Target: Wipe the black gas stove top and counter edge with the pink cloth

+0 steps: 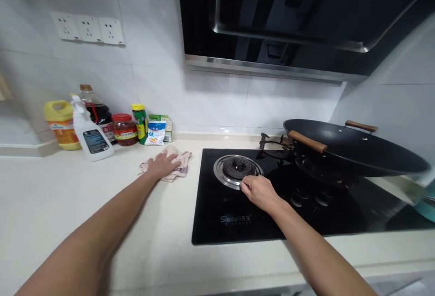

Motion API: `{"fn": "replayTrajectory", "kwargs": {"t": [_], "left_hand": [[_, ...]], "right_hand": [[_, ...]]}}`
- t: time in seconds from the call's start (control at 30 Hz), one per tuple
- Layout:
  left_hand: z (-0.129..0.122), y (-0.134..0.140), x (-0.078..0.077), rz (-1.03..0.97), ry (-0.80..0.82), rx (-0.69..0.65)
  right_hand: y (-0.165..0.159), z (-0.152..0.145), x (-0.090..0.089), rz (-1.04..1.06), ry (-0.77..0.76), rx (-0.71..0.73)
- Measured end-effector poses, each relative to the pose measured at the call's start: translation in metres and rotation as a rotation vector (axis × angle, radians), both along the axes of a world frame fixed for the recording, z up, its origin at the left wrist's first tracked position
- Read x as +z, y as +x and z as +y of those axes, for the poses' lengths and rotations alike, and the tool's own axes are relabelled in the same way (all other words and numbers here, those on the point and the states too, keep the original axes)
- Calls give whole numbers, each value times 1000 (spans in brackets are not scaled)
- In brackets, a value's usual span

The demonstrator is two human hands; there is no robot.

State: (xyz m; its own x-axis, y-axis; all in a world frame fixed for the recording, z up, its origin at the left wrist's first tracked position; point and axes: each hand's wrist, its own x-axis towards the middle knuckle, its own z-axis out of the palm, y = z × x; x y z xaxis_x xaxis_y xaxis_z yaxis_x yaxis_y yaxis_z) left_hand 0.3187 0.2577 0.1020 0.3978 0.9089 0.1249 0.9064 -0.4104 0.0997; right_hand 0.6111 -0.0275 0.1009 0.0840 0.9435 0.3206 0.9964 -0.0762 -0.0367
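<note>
My left hand [162, 165] lies palm down on a crumpled pink-and-white cloth [183, 162] on the counter, left of the hob. Its fingers look stretched out over the fabric. My right hand [260, 191] is closed, its fingers curled down at the front right edge of the left burner [224, 180]. What those fingers hold, if anything, is hidden beneath them. The burner has a silver ring around a dark centre and no pan support on it. Black glass forms the hob top [217, 205].
A large black wok [356, 151] with wooden handles sits over the right burner. A dark pan support [267, 142] stands behind it. Along the wall are a white spray bottle [93, 133], yellow jug [63, 126], red-lidded jar [124, 130] and seasoning packets [155, 133]. The range hood [272, 24] overhangs.
</note>
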Motion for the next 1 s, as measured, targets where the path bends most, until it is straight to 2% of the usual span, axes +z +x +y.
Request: {"fn": "replayTrajectory", "kwargs": {"t": [0.17, 0.3, 0.47, 0.53, 0.6, 0.7, 0.8, 0.9, 1.0], "left_hand": [[25, -48, -1, -22, -25, 159], [17, -116, -2, -12, -36, 328], [-28, -215, 3, 27, -33, 534], [-54, -246, 7, 40, -26, 599], [-81, -265, 10, 49, -20, 629], [-116, -272, 11, 63, -21, 624], [-142, -257, 12, 80, -25, 613], [-157, -224, 11, 91, -40, 557], [-173, -175, 9, 83, -73, 386]], "right_hand": [[4, -1, 0, 6, -16, -11], [9, -3, -5, 7, -19, 12], [17, -2, -16, 1, 19, 21], [17, -2, -17, -4, 24, 22], [16, -3, -16, -1, 17, 30], [13, -1, -14, 12, 3, 37], [10, 3, -15, 26, -7, 49], [6, 8, -19, 12, -41, 61], [-2, 5, -19, -27, -58, 57]]}}
